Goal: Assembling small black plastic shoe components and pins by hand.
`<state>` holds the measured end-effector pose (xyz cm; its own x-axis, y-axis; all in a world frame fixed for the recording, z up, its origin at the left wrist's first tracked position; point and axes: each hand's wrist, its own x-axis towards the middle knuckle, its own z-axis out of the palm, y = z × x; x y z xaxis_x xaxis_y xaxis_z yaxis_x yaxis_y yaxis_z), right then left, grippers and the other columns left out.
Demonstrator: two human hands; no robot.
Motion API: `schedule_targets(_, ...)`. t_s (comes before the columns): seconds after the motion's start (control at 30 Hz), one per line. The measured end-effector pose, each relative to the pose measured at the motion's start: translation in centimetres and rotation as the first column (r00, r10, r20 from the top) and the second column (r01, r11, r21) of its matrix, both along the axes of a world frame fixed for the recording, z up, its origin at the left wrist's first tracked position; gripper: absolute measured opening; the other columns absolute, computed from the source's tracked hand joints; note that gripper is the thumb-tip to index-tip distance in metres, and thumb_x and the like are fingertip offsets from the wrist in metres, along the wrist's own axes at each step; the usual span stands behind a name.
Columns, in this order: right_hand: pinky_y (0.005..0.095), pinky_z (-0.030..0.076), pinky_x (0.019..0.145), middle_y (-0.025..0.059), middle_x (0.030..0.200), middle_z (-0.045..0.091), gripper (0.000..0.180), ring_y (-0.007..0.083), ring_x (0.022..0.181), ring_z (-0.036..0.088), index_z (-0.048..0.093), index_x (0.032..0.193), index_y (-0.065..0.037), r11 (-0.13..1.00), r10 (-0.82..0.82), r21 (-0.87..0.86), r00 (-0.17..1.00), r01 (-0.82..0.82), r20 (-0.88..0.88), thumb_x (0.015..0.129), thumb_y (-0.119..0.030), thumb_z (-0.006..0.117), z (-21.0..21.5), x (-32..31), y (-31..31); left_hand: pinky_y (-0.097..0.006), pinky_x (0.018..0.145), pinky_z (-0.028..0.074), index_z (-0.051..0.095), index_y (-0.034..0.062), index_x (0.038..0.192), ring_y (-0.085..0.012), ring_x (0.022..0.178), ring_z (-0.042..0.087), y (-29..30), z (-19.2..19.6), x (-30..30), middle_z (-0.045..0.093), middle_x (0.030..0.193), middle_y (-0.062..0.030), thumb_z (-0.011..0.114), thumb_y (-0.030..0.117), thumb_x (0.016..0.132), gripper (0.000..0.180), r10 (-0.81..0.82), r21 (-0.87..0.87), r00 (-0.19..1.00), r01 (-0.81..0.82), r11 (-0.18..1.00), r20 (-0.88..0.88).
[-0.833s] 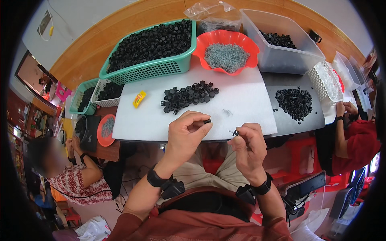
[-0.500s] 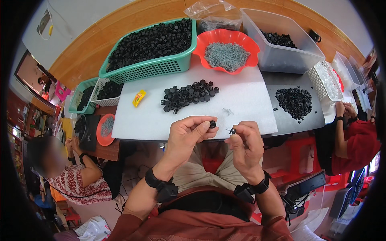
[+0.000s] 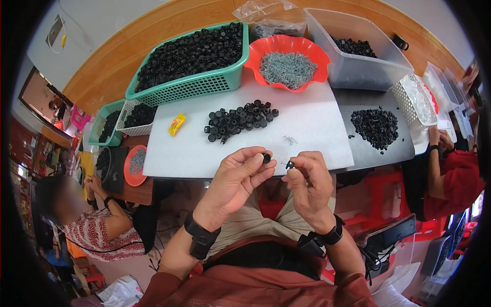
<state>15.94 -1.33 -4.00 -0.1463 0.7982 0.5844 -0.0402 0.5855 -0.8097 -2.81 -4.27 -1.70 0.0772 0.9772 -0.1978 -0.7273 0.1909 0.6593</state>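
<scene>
My left hand (image 3: 235, 176) pinches a round black plastic cap (image 3: 266, 158) between thumb and forefinger, just beyond the table's front edge. Close by on its right, my right hand (image 3: 310, 184) grips a small black plastic part (image 3: 290, 165) at its fingertips. A thin metal screw seems to stick out of this part toward the cap, and a gap separates the two. Behind my hands, a loose pile of black caps (image 3: 240, 122) lies on the white foam sheet (image 3: 176, 153). A few loose screws (image 3: 290, 140) rest nearer to my right hand.
A green basket (image 3: 189, 91) heaped with black parts stands at the back, beside a red scalloped bowl (image 3: 319, 77) of screws. Right of it are a clear bin (image 3: 368, 77) and a heap of small black pieces (image 3: 375, 129). People (image 3: 110, 220) sit at both sides.
Both hands have shifted slightly left. My left hand has turned a little, tilting the cap. The small part remains in my right hand.
</scene>
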Motion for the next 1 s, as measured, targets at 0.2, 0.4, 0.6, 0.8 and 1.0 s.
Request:
schedule_targets(0.2,0.0279,0.05,0.06,0.0135,0.103,0.062,0.021,0.0159,0.071,0.058,0.064,0.113,0.002,0.999,-0.035,0.016,0.998,0.034,0.05,0.095,-0.005,0.073,0.13,-0.35,0.09,-0.035,0.095,0.063,0.065,0.0,0.121,-0.0256,0.11,0.072,-0.17,0.16,0.12,0.07,0.119,-0.0177,0.063,0.007,0.102,0.02,0.008,-0.024,0.999,-0.007,1.0,0.034)
schedule_targets(0.4,0.0298,0.051,0.06,0.015,0.103,0.063,0.023,0.0204,0.072,0.061,0.065,0.113,0.0,0.997,-0.03,0.073,0.997,0.024,0.076,0.093,-0.006,0.075,0.38,-0.8,0.33,-0.034,0.093,0.063,0.066,0.0024,0.12,-0.0218,0.104,0.073,-0.43,-0.37,0.15,0.071,0.116,-0.015,0.064,0.008,0.102,0.019,-0.035,-0.007,0.998,0.035,0.999,0.046)
schedule_targets(0.6,0.0332,0.053,0.061,0.016,0.101,0.063,0.023,0.0264,0.076,0.064,0.067,0.113,-0.001,0.986,-0.06,0.165,0.987,0.035,0.151,0.093,-0.007,0.075,0.94,-0.98,0.39,-0.032,0.092,0.063,0.068,0.0031,0.118,-0.019,0.101,0.073,-0.53,-0.36,0.19,0.073,0.113,-0.0117,0.066,0.007,0.101,0.018,-0.053,0.001,0.994,0.054,0.999,0.096)
schedule_targets(0.8,0.0344,0.053,0.062,0.0166,0.101,0.063,0.022,0.0289,0.077,0.065,0.067,0.113,-0.001,0.987,-0.07,0.158,0.98,0.041,0.186,0.093,-0.007,0.075,0.88,-0.94,0.31,-0.031,0.092,0.063,0.07,0.0021,0.118,-0.0189,0.102,0.072,-0.69,-0.32,0.21,0.072,0.114,-0.0121,0.068,0.005,0.099,0.019,-0.064,-0.007,0.993,0.065,0.998,0.103)
schedule_targets(1.0,0.0339,0.053,0.06,0.0157,0.099,0.063,0.022,0.028,0.073,0.065,0.068,0.112,-0.002,0.984,-0.076,0.171,0.974,0.039,0.211,0.092,-0.007,0.075,0.96,-0.84,0.26,-0.031,0.093,0.063,0.07,0.0002,0.116,-0.0191,0.103,0.072,-0.89,-0.33,0.51,0.072,0.115,-0.0126,0.068,0.005,0.099,0.018,-0.062,-0.01,0.995,0.063,0.998,0.073)
